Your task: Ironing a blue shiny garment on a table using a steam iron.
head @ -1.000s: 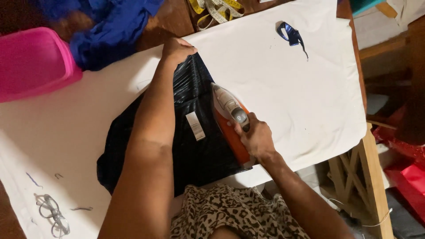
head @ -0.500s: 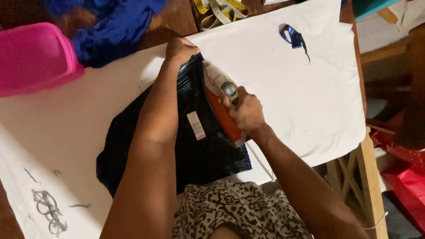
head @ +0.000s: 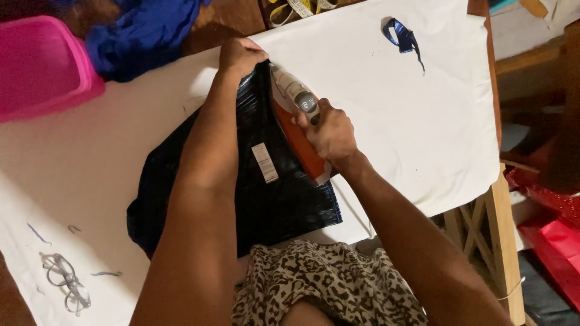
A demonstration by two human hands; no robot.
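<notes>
**poster1:** Fingers [head: 314,121] on the right hand [head: 329,133] are curled tight around the handle of the iron [head: 296,121], fully clamped, no gap showing. The iron is orange and white with a grey dial on top, and it sits flat on the black garment [head: 272,193], nose pointing at the far edge of the cloth.

**poster2:** And the left hand [head: 238,57]?

**poster1:** It's at the garment's far edge, just beyond the iron's nose. Its fingers are bent over and pressed down on the cloth, close together, pinning it more than gripping it. Can't tell if they pinch a fold under there.

**poster2:** Where's the garment lying, exactly?

**poster1:** Spread on a white sheet [head: 393,121] that covers the table [head: 504,241], about the middle, running from the far edge back toward the person's leopard-print lap [head: 326,284]. It's shiny, dark, a bit wrinkled.

**poster2:** Any labels?

**poster1:** One small white rectangular tag [head: 265,162] sewn on the garment, between the two forearms, just left of the iron. It has print on it, too small to make out.

**poster2:** Other stuff around?

**poster1:** Pink tub [head: 42,60] at the far left, blue cloth [head: 142,33] next to it, a blue scrap [head: 402,36] on the sheet far right, and glasses [head: 63,281] at the near left corner. Red bag [head: 556,241] on the floor to the right.
</notes>
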